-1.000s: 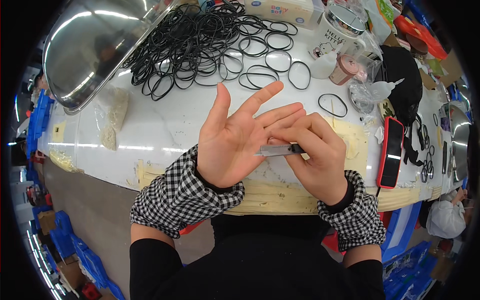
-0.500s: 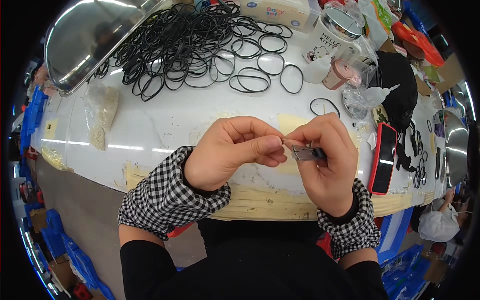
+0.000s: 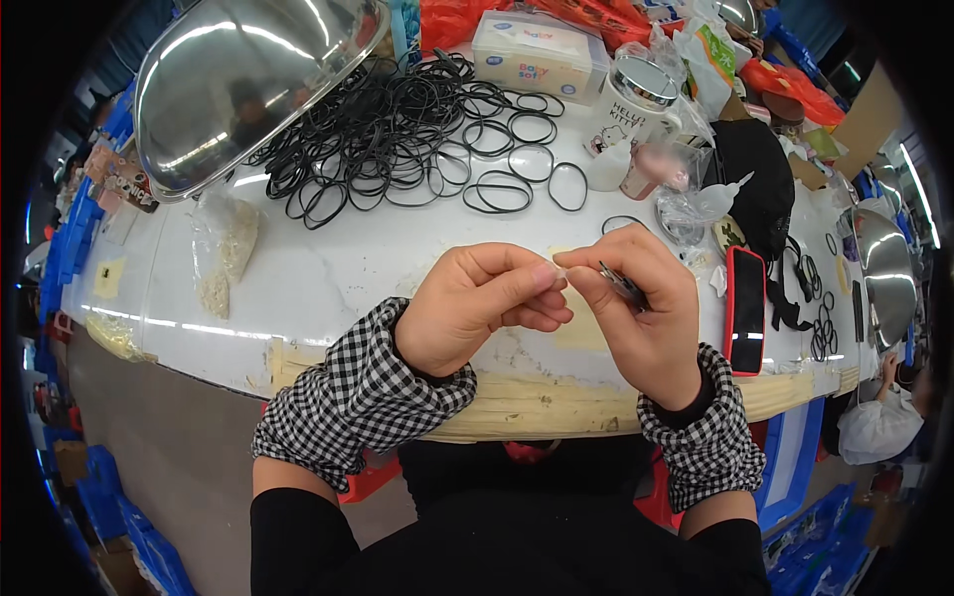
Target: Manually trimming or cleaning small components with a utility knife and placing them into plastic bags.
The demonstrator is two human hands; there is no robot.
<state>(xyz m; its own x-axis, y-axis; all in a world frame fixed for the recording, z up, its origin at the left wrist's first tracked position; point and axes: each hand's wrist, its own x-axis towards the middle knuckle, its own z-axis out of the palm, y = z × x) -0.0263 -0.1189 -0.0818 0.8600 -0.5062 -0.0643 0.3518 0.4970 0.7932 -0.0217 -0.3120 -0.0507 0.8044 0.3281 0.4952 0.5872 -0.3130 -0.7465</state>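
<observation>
My left hand (image 3: 467, 303) is closed, thumb and forefinger pinching a tiny pale bit that I cannot make out. Its fingertips meet those of my right hand (image 3: 651, 313) above the white table (image 3: 348, 268). Curled into my right palm is a small metal nail clipper (image 3: 623, 286), seen nearly edge-on and partly hidden by the fingers. My right thumb and forefinger also press together at the pale bit. Just beyond the right hand lies a single black rubber ring (image 3: 623, 218). A heap of black rubber rings (image 3: 397, 124) spreads farther back.
A shiny metal bowl (image 3: 238, 89) stands at the back left, above a clear bag of pale grains (image 3: 227, 248). To the right are a red-edged phone (image 3: 745, 313), a lidded white mug (image 3: 631, 109) and a black cloth (image 3: 755, 179). A plastic box (image 3: 537, 60) sits behind.
The clipper has turned in my right hand from showing its flat side to nearly edge-on. My fingertips stay together. The whole view has shifted slightly.
</observation>
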